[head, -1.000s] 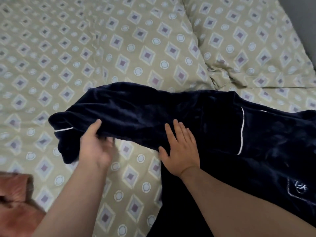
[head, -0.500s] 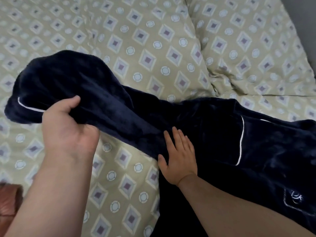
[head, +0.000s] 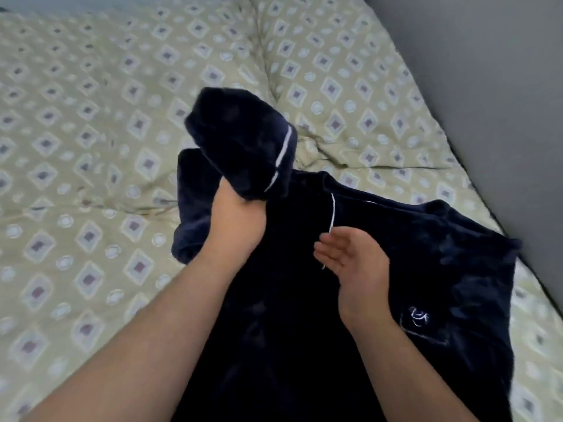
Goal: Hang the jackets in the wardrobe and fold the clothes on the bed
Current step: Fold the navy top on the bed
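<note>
A dark navy fleece top (head: 426, 254) with white piping and a chest pocket emblem lies spread on the patterned bed cover (head: 91, 147). My left hand (head: 234, 220) grips its sleeve (head: 240, 141) near the piped cuff and holds it raised above the top's body, the cuff end drooping over my fingers. My right hand (head: 353, 257) hovers over the middle of the top, palm turned up and to the left, fingers relaxed and holding nothing.
A pillow (head: 350, 86) in the same beige diamond print lies at the head of the bed, beyond the top. A grey wall (head: 502, 102) runs along the bed's right side. Bare cover stretches to the left.
My left hand has carried the sleeve from the far left up and rightward over the top's body. My right hand has lifted off the fabric and turned palm up.
</note>
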